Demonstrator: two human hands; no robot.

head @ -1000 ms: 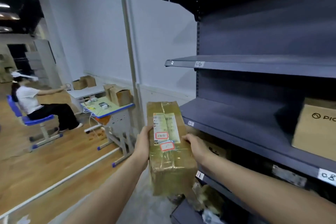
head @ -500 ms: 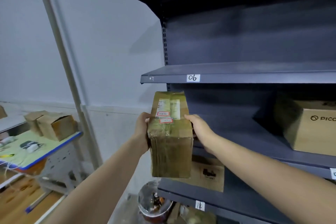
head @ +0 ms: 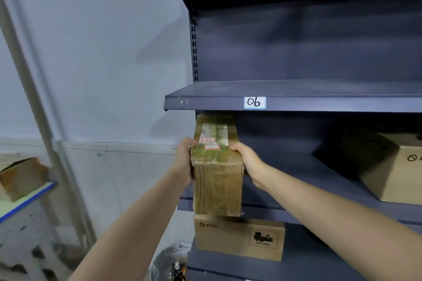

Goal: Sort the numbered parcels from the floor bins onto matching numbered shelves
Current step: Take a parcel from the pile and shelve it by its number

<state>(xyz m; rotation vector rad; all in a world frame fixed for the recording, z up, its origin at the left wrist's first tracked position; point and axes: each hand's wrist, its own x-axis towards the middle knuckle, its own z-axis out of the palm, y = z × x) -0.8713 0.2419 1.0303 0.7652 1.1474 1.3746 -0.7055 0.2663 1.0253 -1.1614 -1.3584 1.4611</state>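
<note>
Parcel (head: 217,175): boxy, taped, perhaps cardboard.

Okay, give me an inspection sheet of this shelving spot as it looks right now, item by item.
Surface: dark metal shelf with a tag reading 06 on its front edge; its visible top holds nothing.
Job's things: taped brown parcel held up in front of the shelving, just below the 06 edge; its red-framed label numbers are too blurred to read.
Clutter: cardboard box on the shelf below at right; flat printed carton one level lower.
Grippers: left hand and right hand grip the parcel's two sides.
Cables: nothing seen for certain.
Surroundings: pale wall, grey pole, open box on a blue-edged table at left.
</note>
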